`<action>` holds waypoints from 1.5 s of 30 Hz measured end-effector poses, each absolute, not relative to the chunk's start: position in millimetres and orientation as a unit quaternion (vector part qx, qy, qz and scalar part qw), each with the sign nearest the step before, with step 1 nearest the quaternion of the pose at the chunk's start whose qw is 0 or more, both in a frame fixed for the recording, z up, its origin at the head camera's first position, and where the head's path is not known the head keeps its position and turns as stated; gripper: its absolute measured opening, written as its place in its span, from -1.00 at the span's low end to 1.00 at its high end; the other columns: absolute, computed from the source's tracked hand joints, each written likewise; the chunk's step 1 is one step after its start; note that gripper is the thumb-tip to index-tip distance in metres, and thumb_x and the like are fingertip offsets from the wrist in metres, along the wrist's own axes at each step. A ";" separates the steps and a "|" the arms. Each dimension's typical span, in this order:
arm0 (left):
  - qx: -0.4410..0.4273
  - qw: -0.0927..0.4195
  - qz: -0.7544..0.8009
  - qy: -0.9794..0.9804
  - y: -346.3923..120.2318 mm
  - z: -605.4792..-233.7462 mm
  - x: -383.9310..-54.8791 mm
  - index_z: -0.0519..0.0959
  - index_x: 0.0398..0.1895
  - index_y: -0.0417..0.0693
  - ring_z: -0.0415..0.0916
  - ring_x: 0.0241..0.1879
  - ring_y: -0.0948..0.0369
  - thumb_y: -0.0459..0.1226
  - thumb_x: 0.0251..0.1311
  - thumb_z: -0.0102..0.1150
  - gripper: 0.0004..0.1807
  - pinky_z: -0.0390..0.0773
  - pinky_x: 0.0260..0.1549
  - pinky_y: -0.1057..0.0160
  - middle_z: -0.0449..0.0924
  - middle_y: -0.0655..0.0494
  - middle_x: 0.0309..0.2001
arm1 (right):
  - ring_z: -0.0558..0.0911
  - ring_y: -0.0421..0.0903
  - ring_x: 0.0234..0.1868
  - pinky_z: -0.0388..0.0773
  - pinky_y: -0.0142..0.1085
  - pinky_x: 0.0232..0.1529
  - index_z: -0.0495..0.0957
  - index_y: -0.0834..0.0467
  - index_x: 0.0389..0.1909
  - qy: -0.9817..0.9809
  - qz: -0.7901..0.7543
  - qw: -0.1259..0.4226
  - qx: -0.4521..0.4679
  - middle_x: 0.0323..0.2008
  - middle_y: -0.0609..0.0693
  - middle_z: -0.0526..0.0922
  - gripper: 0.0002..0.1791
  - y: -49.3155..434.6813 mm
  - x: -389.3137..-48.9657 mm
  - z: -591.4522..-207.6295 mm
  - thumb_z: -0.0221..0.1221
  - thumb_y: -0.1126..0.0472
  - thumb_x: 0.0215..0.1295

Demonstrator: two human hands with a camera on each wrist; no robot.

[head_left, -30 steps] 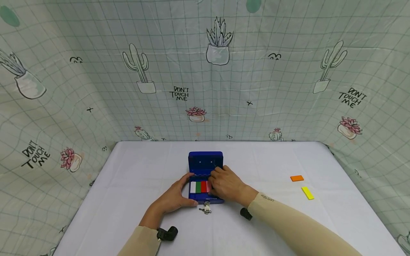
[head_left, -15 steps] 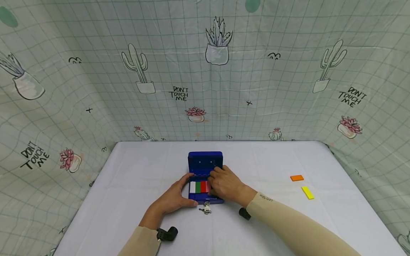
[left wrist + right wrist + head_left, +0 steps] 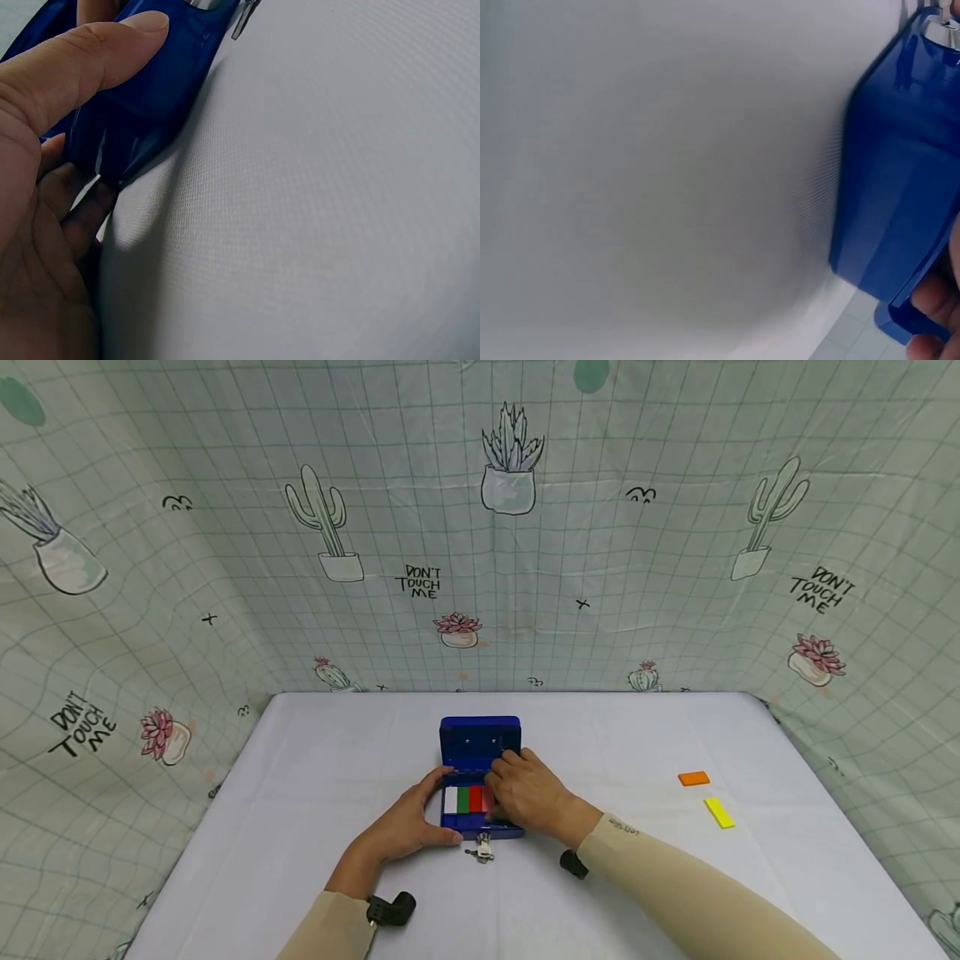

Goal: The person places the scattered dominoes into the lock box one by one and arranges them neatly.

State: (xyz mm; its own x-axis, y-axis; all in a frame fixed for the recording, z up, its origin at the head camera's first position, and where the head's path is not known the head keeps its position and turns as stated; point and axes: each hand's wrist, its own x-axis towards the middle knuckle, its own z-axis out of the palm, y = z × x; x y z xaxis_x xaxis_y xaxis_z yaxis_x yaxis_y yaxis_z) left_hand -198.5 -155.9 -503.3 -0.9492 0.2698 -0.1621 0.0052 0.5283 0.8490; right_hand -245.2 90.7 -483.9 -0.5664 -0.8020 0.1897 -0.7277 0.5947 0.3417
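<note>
A small blue metal box [image 3: 480, 727] stands in the middle of the table with its lid raised. White [image 3: 451, 800], green [image 3: 463, 800] and red [image 3: 476, 800] flat blocks lie side by side inside it. My left hand [image 3: 405, 820] grips the box's left side, thumb at the front corner and fingers along the wall. In the left wrist view that thumb [image 3: 112, 56] presses on the blue rim. Curled over the box's right part, my right hand [image 3: 531, 795] pinches a pink block [image 3: 488, 799] beside the red one, covering most of it.
A lock with keys [image 3: 483, 848] hangs at the box's front. To the right, an orange block [image 3: 693, 778] and a yellow block [image 3: 719, 812] lie on the white-covered table [image 3: 360, 735]. A patterned cloth [image 3: 570, 552] surrounds the table at the back and sides.
</note>
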 end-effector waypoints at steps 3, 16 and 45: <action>0.079 0.137 0.477 0.864 -156.0 -502.8 -198.1 0.18 0.66 0.27 0.15 0.59 -0.17 -0.07 -0.04 0.70 0.19 0.11 0.50 -0.43 0.20 -0.09 0.63 | 0.50 -0.05 -0.20 0.34 -0.26 -0.23 0.66 0.05 -0.14 -0.877 -0.102 0.186 0.431 -0.24 -0.07 0.67 -0.37 92.4 -245.6 -485.3 0.29 -0.46 0.26; 0.081 0.137 0.483 0.861 -156.0 -504.1 -198.2 0.17 0.67 0.26 0.13 0.60 -0.19 -0.07 -0.05 0.70 0.20 0.07 0.52 -0.43 0.19 -0.11 0.64 | 0.45 -0.04 -0.23 0.34 -0.21 -0.18 0.61 0.07 -0.11 -0.879 -0.052 0.222 0.419 -0.29 -0.05 0.56 -0.51 107.2 -247.7 -484.8 0.26 -0.30 0.38; 0.061 0.138 0.471 0.869 -151.8 -502.5 -196.9 0.18 0.66 0.27 0.07 0.63 -0.20 -0.07 -0.07 0.71 0.21 0.06 0.51 -0.44 0.17 -0.09 0.65 | 0.54 0.20 -0.21 0.44 0.08 -0.17 0.58 0.32 -0.13 -0.923 -0.039 0.274 0.268 -0.25 0.18 0.61 -0.55 302.6 -254.8 -488.3 0.39 0.02 0.18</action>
